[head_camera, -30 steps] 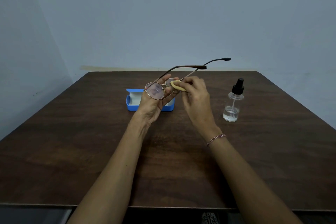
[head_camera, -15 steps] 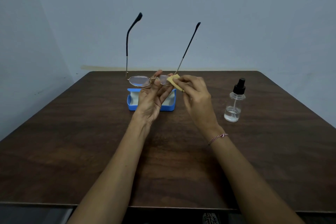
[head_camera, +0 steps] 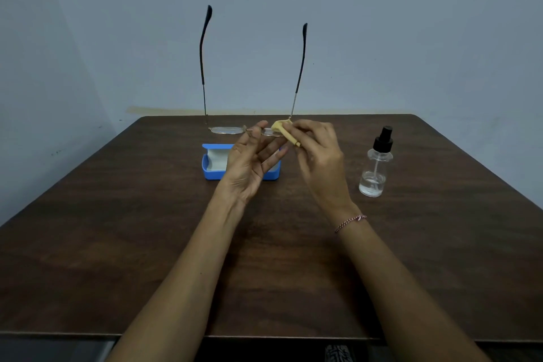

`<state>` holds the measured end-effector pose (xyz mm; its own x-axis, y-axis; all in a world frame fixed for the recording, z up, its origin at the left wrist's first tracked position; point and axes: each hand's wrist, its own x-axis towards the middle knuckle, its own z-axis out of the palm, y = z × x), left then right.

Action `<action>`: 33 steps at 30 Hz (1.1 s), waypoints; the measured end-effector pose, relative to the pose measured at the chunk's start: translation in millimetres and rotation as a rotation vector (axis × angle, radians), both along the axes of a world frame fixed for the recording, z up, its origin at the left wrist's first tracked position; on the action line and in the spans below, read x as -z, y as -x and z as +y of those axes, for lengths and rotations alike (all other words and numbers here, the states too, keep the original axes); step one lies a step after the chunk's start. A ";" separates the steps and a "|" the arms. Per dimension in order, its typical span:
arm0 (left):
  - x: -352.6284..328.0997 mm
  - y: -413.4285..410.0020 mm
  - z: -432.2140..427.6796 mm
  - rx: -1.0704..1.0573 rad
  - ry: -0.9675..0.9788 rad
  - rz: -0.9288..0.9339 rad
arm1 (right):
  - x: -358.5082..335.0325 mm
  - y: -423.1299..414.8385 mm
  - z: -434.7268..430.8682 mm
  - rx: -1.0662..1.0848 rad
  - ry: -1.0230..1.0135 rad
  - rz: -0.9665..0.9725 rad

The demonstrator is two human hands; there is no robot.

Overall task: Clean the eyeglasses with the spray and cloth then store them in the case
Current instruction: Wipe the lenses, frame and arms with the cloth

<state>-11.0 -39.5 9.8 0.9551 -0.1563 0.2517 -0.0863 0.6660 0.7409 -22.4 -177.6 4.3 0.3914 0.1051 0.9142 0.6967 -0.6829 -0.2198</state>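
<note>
Thin metal-framed eyeglasses (head_camera: 224,130) are held above the table with lenses flat and both dark-tipped temples pointing straight up. My left hand (head_camera: 249,161), palm up, pinches the frame near the bridge. My right hand (head_camera: 316,153) pinches a small yellow cloth (head_camera: 282,131) against the right lens. Under my left hand lies the open blue case (head_camera: 213,166) with a pale lining, partly hidden. A clear spray bottle (head_camera: 376,167) with a black nozzle stands upright to the right of my hands.
The dark wooden table (head_camera: 117,244) spans the view, its front edge near the bottom. A grey-blue wall rises behind its far edge. A thin bracelet circles my right wrist.
The glasses have been turned from tilted with temples pointing right to lenses flat with temples straight up, and shifted slightly. The cloth stays on the right lens.
</note>
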 end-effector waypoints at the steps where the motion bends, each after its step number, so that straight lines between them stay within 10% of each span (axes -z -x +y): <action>1: 0.2 0.8 -0.8 -0.002 -0.015 0.012 | -0.4 0.2 0.3 -0.003 -0.009 -0.003; 11: -1.3 0.6 -8.3 -0.025 -0.218 0.053 | -4.8 1.1 2.8 0.021 0.026 -0.016; 18: -11.5 7.4 -4.2 -0.126 -0.442 -0.055 | -8.4 -6.4 -7.6 0.000 -0.343 0.143; 33: -18.0 -12.3 2.7 0.137 -0.048 -0.179 | -18.7 -5.5 -12.6 -0.337 -0.870 0.489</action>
<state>1.4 -36.8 27.8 0.8651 -0.2975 0.4039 -0.1301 0.6445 0.7534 -16.9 -190.3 23.0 0.8107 -0.3399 0.4766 0.5239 0.0579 -0.8498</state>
